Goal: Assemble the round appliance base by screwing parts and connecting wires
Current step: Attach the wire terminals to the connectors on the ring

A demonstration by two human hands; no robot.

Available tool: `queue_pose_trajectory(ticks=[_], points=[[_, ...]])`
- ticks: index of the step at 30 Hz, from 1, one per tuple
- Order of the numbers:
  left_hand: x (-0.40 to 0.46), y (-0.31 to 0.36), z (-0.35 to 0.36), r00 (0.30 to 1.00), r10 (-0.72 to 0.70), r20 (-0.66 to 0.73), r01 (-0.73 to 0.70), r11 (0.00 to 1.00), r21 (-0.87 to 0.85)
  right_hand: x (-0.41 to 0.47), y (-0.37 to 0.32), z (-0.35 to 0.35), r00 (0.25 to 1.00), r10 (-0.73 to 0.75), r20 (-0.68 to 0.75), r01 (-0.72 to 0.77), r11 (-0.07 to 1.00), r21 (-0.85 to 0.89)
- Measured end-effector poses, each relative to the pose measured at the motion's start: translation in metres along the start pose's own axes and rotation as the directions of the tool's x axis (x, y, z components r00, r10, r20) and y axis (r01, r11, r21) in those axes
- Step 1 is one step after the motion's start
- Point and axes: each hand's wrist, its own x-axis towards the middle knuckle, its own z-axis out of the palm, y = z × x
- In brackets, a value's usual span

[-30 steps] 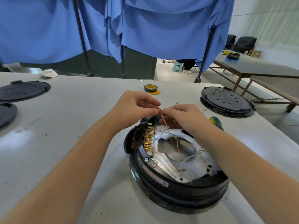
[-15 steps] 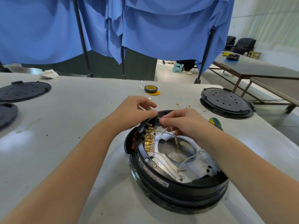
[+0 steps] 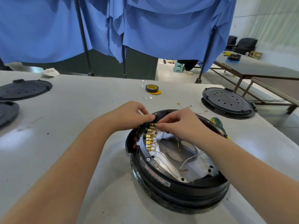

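Wire connection at the terminal row of the appliance base

Hands work together at the far left rim of the round black appliance base [image 3: 178,188], which lies open side up near the right front edge of the pale grey table [image 3: 80,110]. The left hand [image 3: 129,116] has its fingers curled and its thumb and fingertips pressed at the black rim just above the row of brass spade terminals [image 3: 150,138]; I judge that it steadies the rim, or a terminal, so the part does not move away. The right hand [image 3: 181,123] has its fingers curled too, and it pinches something small at the top of the row, probably the end of a thin white wire [image 3: 163,135], but the fingers hide the contact itself. More white wires with ring ends [image 3: 184,170] lie loose on the silver metal plate [image 3: 169,152] inside the base, so several connections seem not yet done.

A green-handled screwdriver [image 3: 217,122] lies just beside the far right side of the base, close for the screwing step. Spare loose wires [image 3: 191,107] lie behind the base. A roll of black and yellow tape [image 3: 152,88] sits toward the far edge of the table, and a round black cover plate [image 3: 226,102] rests at the far right corner.
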Motion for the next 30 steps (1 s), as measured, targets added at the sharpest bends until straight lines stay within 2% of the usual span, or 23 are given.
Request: queue_pose_trajectory(ticks=[16,23,30], points=[[0.0034,-0.0038,0.0042,0.999,0.037,0.02,-0.036,0.999,-0.021,0.0012,0.0012,0.0072,0.999,-0.035,-0.024,0.034,0.998,-0.043],[0.0045,-0.0047,0.0049,0.998,0.037,0.044,-0.036,0.999,-0.019,0.0009,-0.0003,0.0084,0.994,-0.104,-0.033,0.1,0.99,-0.098],[0.0055,-0.0054,0.0054,0.998,0.04,0.042,-0.039,0.999,-0.008,0.0014,0.0,0.01,0.996,-0.084,-0.04,0.08,0.993,-0.086]])
